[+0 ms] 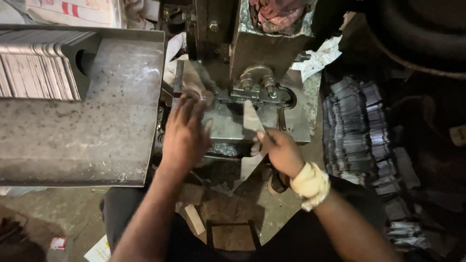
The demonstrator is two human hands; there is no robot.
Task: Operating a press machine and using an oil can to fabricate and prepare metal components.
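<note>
A grey metal press machine (257,58) stands in front of me, its die (259,85) over a flat steel bed (228,123). My right hand (279,150) pinches a long flat metal strip (252,121) that points up under the die; a cloth band wraps that wrist. My left hand (185,136) rests palm-down with fingers spread on the left part of the bed, touching a small metal piece (196,92) at the fingertips. Whether it grips the piece is hidden.
A large steel tray (97,126) sits at the left with rows of stacked metal blanks (34,73) in its far corner. A heap of dark flat metal pieces (359,131) lies on the right. Scraps and a small dark box (232,235) are on the floor between my knees.
</note>
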